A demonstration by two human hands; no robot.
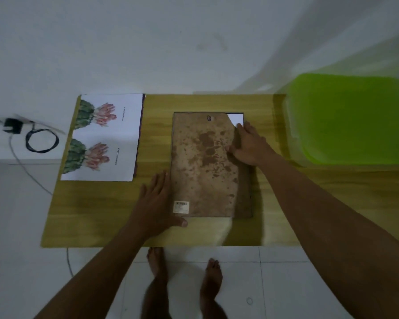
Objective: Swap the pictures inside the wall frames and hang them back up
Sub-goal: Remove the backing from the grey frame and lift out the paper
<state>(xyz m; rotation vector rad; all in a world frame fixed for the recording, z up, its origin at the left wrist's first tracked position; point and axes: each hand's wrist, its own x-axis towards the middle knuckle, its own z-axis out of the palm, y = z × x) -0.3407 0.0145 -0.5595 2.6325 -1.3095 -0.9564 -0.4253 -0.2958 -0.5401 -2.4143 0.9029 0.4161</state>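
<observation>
A picture frame lies face down on the wooden table (90, 215); its stained brown backing board (203, 166) sits slightly askew, with a white corner of paper (236, 118) showing at the top right. My left hand (157, 203) lies flat with straight fingers against the frame's lower left edge, thumb along the bottom. My right hand (249, 146) rests on the board's right edge, fingers extended. A cactus print sheet (106, 137) with two flowering cacti lies at the table's left, on top of something dark whose edge shows.
A green plastic lid or bin (350, 118) stands at the right of the table, against the white wall. A black charger with coiled cable (40, 139) lies on a white surface to the left. My bare feet stand on white tiles below the table's front edge.
</observation>
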